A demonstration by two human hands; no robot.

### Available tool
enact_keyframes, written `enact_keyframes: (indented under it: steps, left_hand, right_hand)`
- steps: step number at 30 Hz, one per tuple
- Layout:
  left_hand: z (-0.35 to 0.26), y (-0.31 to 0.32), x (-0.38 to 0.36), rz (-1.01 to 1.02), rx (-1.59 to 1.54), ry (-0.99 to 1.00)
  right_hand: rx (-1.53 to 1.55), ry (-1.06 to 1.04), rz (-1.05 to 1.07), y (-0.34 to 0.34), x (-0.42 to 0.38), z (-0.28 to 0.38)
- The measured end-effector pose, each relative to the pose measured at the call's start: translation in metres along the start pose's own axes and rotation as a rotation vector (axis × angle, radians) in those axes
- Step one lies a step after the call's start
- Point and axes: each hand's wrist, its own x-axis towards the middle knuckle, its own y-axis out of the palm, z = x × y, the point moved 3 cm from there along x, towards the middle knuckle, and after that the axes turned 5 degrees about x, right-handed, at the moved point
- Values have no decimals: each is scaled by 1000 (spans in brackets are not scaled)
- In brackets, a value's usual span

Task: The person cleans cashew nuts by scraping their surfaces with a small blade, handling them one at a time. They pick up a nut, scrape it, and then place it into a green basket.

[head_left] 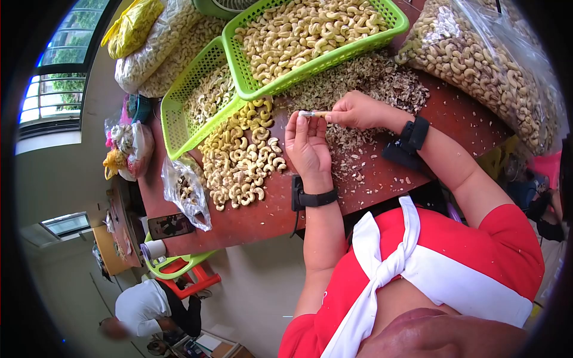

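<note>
1. The right hand (358,112) is closed around the handle of a small tool (321,114); such a firm hold seems good for control.
2. The left hand (308,146) is half curled, palm up, with thumb and fingertips gathered at the tool's metal end. Whether they pinch a nut, I cannot tell.
3. The tool is between both hands, near the brown peelings (382,77). Small, light movements look safest, with the left thumb away from the tip.
4. Loose cashews (242,164) lie on the table (268,218), beside the left hand; it is better to keep peelings apart from them.
</note>
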Motion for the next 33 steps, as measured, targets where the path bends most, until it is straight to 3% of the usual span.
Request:
enact_keyframes:
  steps: [12,33]
  left_hand:
    - [0,1,0,59,-53,-6]
    - [-2,-5,1,-24,20,21]
  right_hand:
    - [40,23,35,0,-2,2]
    - [-78,61,-5,1,-2,3]
